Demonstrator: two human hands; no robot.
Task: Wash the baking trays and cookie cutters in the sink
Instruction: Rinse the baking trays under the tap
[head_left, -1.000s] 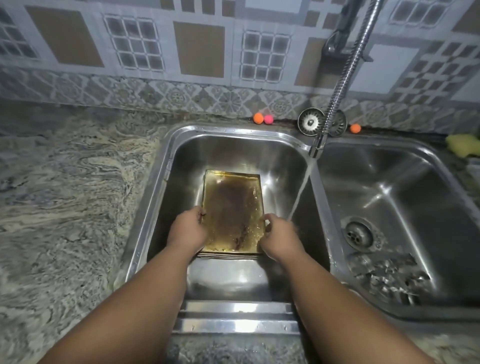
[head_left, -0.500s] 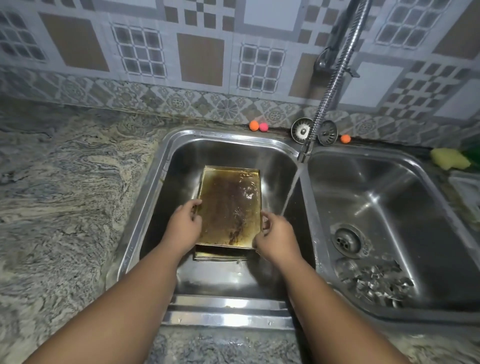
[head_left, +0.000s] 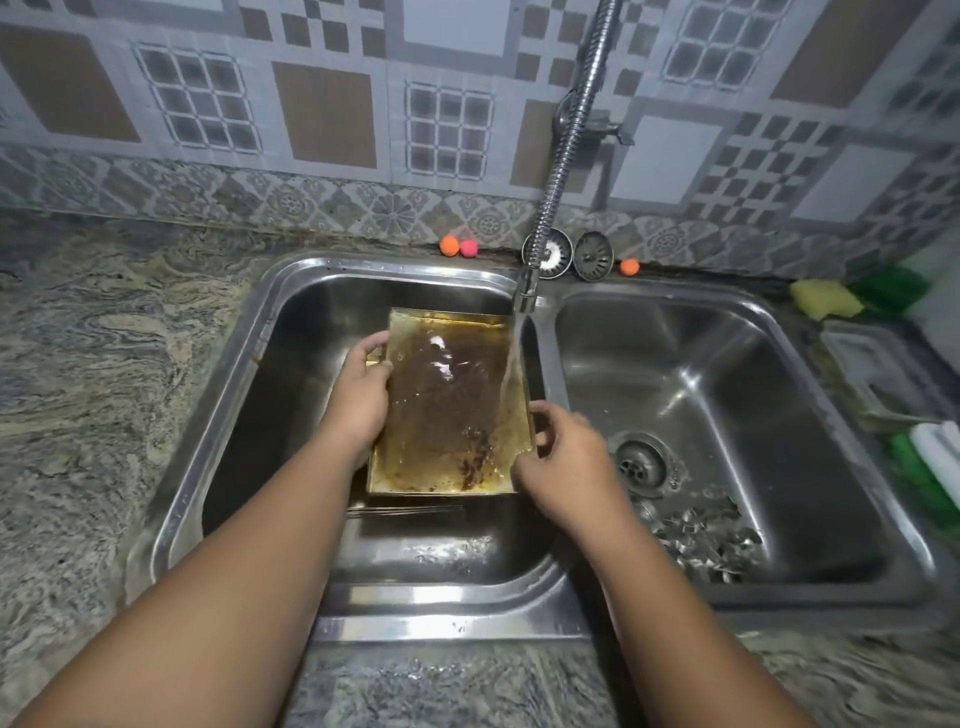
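A greasy, brown-stained rectangular baking tray (head_left: 447, 405) is held over the left sink basin (head_left: 291, 395). My left hand (head_left: 361, 395) grips its left rim and my right hand (head_left: 563, 457) grips its right rim near the front corner. Water from the flexible faucet (head_left: 527, 291) runs onto the tray's right side. Edges of further trays (head_left: 405, 510) show beneath it on the basin floor. A heap of metal cookie cutters (head_left: 701, 540) lies in the right basin (head_left: 779, 415), in front of the drain (head_left: 640, 463).
Two sink strainers (head_left: 571, 254) lean against the tiled wall with small orange and pink balls (head_left: 458, 247) beside them. A yellow sponge (head_left: 826, 299) and a green scrubber sit at the back right. Granite counter (head_left: 104, 364) spreads to the left.
Both hands have lifted the tray and shifted it right, so the stream now falls on the tray instead of beside it. The left hand has slid further along the left rim.
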